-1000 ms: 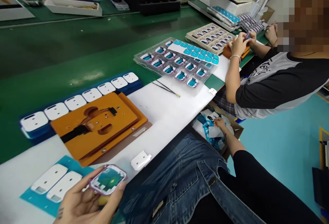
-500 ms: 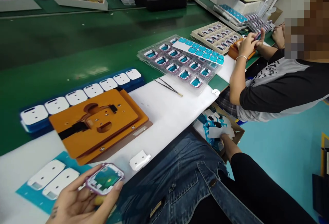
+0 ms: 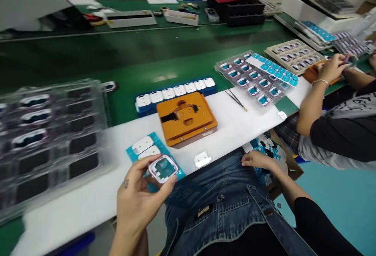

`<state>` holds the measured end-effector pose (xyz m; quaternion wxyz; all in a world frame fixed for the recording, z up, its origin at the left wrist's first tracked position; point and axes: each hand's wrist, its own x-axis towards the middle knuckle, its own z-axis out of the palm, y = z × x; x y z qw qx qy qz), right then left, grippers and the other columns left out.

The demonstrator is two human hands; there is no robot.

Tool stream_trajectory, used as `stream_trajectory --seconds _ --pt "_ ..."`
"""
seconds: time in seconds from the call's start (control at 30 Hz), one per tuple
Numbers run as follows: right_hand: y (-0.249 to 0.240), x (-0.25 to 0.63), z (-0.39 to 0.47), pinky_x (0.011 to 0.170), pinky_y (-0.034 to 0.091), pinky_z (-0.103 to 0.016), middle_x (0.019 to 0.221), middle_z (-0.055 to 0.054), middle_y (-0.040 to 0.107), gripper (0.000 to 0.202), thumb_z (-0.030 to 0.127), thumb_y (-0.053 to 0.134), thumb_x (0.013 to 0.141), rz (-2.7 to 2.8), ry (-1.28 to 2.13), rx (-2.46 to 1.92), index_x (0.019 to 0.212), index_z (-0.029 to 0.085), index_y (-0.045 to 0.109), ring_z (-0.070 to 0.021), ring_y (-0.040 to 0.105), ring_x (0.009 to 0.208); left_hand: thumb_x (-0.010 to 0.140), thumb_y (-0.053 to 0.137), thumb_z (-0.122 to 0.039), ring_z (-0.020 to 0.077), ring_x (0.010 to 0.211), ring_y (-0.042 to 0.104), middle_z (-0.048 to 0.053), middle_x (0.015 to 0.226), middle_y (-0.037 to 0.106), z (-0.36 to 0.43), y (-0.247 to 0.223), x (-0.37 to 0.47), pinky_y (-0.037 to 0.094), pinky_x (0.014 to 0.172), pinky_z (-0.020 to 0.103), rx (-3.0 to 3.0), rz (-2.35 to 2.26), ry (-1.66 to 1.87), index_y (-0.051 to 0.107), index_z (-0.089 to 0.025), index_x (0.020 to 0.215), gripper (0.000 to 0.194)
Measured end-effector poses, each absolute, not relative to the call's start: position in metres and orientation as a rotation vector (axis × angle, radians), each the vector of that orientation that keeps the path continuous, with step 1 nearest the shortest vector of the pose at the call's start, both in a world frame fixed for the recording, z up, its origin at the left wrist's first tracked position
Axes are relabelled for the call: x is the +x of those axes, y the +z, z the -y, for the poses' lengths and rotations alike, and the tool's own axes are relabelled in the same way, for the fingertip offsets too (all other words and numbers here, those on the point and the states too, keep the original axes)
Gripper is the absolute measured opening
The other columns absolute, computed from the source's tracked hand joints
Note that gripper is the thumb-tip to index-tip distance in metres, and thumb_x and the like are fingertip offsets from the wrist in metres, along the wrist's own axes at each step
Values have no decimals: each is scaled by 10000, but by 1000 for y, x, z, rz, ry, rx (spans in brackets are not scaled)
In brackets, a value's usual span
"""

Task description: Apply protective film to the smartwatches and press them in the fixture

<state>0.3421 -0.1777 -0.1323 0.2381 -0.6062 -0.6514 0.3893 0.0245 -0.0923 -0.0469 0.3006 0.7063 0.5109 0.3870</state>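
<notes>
Purple edges the case point(image 3: 162, 168), which the left hand point(image 3: 141, 197) pinches by its rim near the blue sheet point(image 3: 161, 146), likely sparing its face. The right hand point(image 3: 256, 159) hangs curled by the scrap box point(image 3: 295, 168); whether it grips anything, I cannot tell. Tweezers point(image 3: 236, 99) lie on the mat point(image 3: 252, 130), probably for reach.

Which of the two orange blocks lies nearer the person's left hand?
The orange block between the left hand and the row of white plates; the other orange block is beside the co-worker's hands.
</notes>
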Motion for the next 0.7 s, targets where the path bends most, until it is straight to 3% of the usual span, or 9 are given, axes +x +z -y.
stream_trajectory --seconds 0.13,0.37,0.5,0.57,0.6,0.7 --pt "-88 297 166 590 455 -199 716 -3 685 108 231 645 830 2149 1210 -1295 760 166 694 -116 624 636 737 641 -476 180 739 562 96 978 550 70 -33 4 527 610 302 2198 -1530 961 626 -147 997 420" --pt "-43 230 139 725 488 -301 794 -51 693 228 265 485 938 2330 472 -816 823 158 651 -157 610 752 770 598 -456 293 954 555 115 992 527 75 -51 -32 496 834 437 2230 -1718 916 613 -165 1058 410" --pt "-49 207 110 882 506 -352 1039 -86 695 260 344 488 942 2377 336 -808 980 157 664 -198 610 1005 746 614 -492 403 1116 480 199 1113 499 99 -67 -48 390 950 567 2172 -1980 929 575 -113 1159 562" --pt "-56 198 100 994 469 -391 1220 -117 632 404 445 504 923 2448 308 -860 1155 134 616 -227 541 1187 730 651 -468 378 1102 501 205 1132 517 117 -71 -51 414 937 528 2061 -2080 1090 555 -112 1179 580" --pt "-59 194 97 1034 444 -414 1287 -136 588 501 494 514 904 2489 295 -896 1228 118 575 -242 498 1249 738 652 -444 336 1029 547 180 1081 559 127 -73 -51 447 899 479 1984 -2104 1187 581 -128 1119 500" --pt "-68 189 100 1083 399 -461 1342 -170 535 638 563 528 863 2583 268 -956 1290 88 533 -277 452 1300 796 582 -394 187 658 587 50 748 639 153 -79 -41 486 674 310 1695 -2011 1255 624 -185 798 213"
